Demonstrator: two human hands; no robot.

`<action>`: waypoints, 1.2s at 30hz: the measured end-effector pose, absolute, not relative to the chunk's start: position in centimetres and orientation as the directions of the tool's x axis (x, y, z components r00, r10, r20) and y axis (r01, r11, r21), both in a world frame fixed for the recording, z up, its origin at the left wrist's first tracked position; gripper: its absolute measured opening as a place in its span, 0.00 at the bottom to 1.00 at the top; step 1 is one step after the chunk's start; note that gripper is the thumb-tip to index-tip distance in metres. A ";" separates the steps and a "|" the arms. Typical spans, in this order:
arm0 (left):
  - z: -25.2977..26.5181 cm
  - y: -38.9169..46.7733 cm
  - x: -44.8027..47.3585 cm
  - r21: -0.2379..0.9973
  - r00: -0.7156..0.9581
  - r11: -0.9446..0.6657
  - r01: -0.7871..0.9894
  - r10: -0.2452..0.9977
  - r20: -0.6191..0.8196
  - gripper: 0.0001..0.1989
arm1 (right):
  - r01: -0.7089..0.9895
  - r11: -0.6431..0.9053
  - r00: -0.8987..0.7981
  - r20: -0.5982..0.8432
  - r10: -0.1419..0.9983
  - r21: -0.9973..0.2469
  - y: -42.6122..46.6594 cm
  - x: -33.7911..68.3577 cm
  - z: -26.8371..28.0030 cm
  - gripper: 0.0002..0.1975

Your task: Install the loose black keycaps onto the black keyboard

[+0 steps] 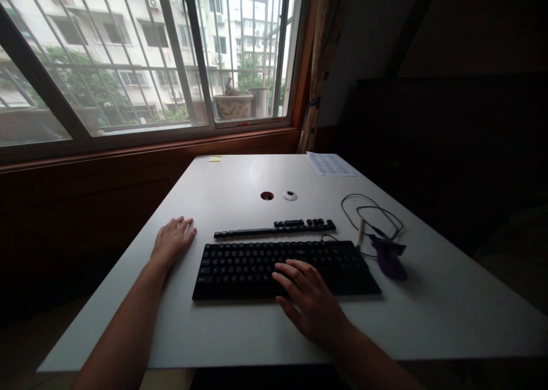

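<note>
A black keyboard (244, 267) lies on the white table (231, 333). Over its middle-right part is my right hand (308, 298), fingers apart and holding nothing; whether the fingertips touch the keys I cannot tell. Its bottom strip looks bare of keycaps. My left hand (173, 241) rests flat on the table to the left of the keyboard, fingers spread. Just behind the keyboard, loose black keycaps (274, 230) are lined up in a row, with a shorter row (295, 222) behind them on the right.
Right of the keyboard lie a purple object (389, 258), a thin pale stick (360, 230) and a looped black cable (372, 198). Farther back are a round cable hole (267, 196), its white ring cover (290, 196), a printed sheet (334, 164) and a yellow note (214, 159). A window stands behind.
</note>
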State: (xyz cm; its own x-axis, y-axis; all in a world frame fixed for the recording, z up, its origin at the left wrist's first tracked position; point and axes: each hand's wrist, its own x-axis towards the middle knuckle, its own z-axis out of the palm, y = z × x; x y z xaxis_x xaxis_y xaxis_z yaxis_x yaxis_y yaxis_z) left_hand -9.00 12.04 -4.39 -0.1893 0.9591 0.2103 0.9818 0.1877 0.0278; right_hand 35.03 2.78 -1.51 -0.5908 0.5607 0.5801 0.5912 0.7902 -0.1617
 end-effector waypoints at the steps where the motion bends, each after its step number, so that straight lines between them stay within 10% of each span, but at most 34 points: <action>1: -4.4 12.0 -9.0 0.027 -0.190 0.188 0.982 0.959 0.211 0.30 | 0.584 0.794 -0.594 0.577 0.561 -0.171 2.8 35.0 -1.5 0.19; 36: -5.0 12.4 -10.0 0.014 -0.150 0.151 0.988 0.959 0.240 0.31 | 0.567 0.794 -0.564 0.599 0.568 -0.219 3.1 34.6 -1.6 0.17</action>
State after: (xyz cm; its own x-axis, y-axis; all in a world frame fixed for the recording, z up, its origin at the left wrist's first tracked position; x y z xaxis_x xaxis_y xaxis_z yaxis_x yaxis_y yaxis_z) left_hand -9.99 12.37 -5.02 -0.1497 0.9593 0.2396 0.9885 0.1508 0.0138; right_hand 34.61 3.06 -1.60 -0.5643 0.5682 0.5989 0.5669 0.7940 -0.2192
